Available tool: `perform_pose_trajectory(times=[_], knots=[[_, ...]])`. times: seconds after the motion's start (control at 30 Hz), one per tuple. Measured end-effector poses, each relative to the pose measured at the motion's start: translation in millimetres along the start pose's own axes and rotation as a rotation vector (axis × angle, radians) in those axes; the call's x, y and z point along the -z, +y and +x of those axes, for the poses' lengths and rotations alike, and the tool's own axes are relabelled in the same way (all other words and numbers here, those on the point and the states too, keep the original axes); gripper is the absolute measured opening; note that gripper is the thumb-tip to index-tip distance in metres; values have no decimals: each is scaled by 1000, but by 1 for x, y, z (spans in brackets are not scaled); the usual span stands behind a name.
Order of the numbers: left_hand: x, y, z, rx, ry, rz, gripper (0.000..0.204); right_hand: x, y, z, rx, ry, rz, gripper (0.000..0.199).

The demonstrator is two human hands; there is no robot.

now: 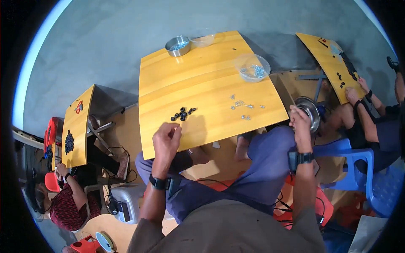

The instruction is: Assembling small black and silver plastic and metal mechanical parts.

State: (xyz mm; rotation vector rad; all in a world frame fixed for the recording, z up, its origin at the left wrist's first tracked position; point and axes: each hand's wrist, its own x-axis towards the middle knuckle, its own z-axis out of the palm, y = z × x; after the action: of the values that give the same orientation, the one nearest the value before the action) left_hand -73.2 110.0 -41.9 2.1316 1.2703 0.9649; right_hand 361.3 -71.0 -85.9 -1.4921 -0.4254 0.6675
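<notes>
My left hand (167, 141) is closed over the table's near left edge, its fingertips drawn together; whatever they may hold is hidden. Just beyond it lies a cluster of small black round pieces (182, 115). Off the table's right corner, my right hand (300, 121) is closed too, in front of a steel bowl (314, 113). I cannot make out what is between those fingers, or whether they touch the bowl. Small silver metal pieces (239, 103) lie scattered in loose groups on the right half of the yellow wooden table (194, 80).
A clear bowl (265, 63) with silvery pieces stands at the table's right edge. At the far edge are a steel bowl (178, 52) and another clear bowl (203, 42). People sit at side tables left and right. A blue plastic chair (368, 162) stands at right.
</notes>
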Motion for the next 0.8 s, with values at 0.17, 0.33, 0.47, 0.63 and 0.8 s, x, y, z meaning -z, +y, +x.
perform_pose_trajectory(times=[0.17,0.33,0.47,0.63,0.8], knots=[[-20,2,52,-383,35,226,18,-1,18,-28,183,39,15,23],[-44,0,72,-393,-89,367,24,-4,23,-25,206,66,-14,21],[-47,-10,71,-347,-118,443,21,-7,19,-30,225,63,-48,20],[-51,-26,60,-400,-39,337,10,-14,16,-33,247,98,-40,19],[-42,-20,52,-397,-23,283,16,-14,17,-31,255,96,-41,18]])
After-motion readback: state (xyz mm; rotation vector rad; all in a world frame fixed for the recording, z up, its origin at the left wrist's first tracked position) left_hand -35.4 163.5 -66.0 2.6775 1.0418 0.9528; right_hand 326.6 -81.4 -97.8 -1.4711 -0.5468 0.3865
